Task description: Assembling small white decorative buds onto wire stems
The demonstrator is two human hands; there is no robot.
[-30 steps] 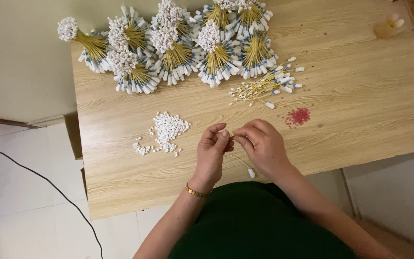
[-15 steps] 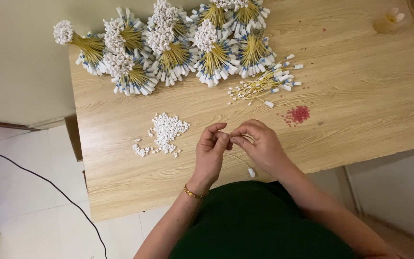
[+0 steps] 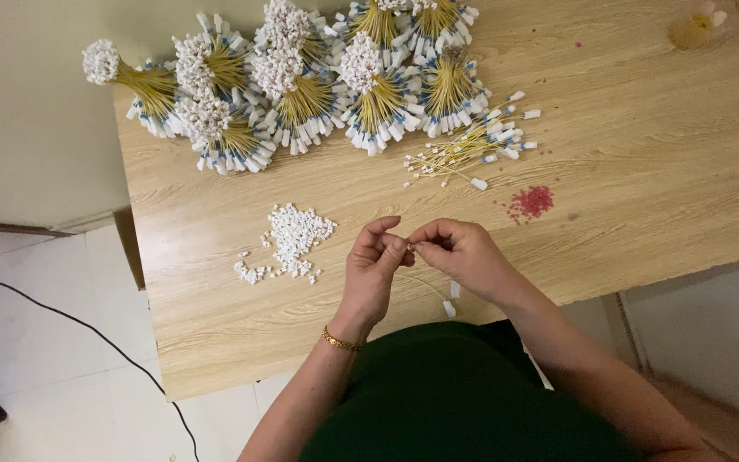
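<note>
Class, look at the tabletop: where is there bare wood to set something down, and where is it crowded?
Bare wood lies right of the red bead pile, out to the table edge, and at the near left corner below the white bead pile. The far edge is crowded with tied bundles and loose yellow strands. Both hands, left hand and right hand, fill the near middle.

A light wooden table holds many things. Bundles of yellow wires with white ends lie along its far edge. Just beside them is a loose bunch of yellow wires. Nearer lie a pile of small white bits and a little heap of tiny red bits.
</note>
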